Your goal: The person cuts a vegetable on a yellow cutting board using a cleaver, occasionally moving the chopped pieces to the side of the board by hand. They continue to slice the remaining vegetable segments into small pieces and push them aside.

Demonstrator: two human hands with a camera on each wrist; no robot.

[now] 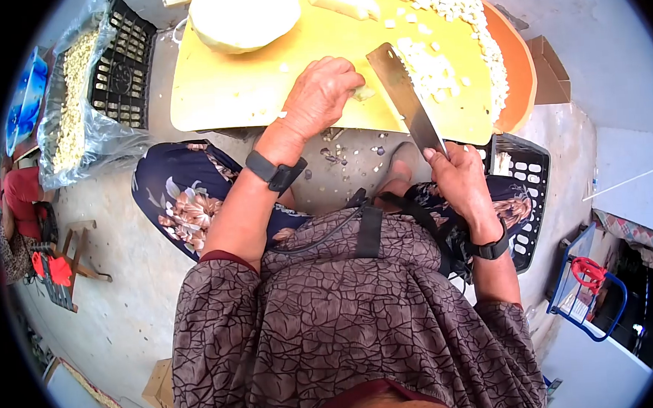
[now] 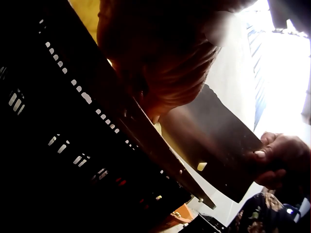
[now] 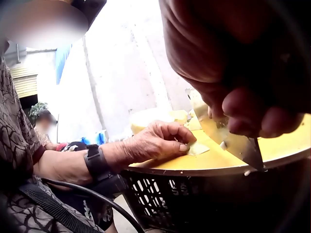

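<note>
My left hand [image 1: 321, 93] is over a yellow cutting board [image 1: 217, 91]. Its thumb and fingers pinch a thin pale vegetable piece [image 3: 198, 148] at the board's near side. The right hand [image 1: 459, 178] grips a wide-bladed kitchen knife [image 1: 407, 96] by its handle end, blade pointing away over the board. A few pale bits cling to the blade. Just right of the blade lie loose pale cubes [image 1: 434, 73]. A big peeled pale vegetable [image 1: 243, 16] sits at the board's far left, with a long cut chunk [image 1: 342, 0] beside it.
More diced cubes line the board's right edge by an orange rim [image 1: 516, 83]. Black plastic crates stand under the board [image 3: 160, 194] and at the right [image 1: 528, 171]. At left, a plastic-lined crate [image 1: 120, 74] holds many small pale pieces. Scraps litter the floor; another person [image 1: 23, 198] sits far left.
</note>
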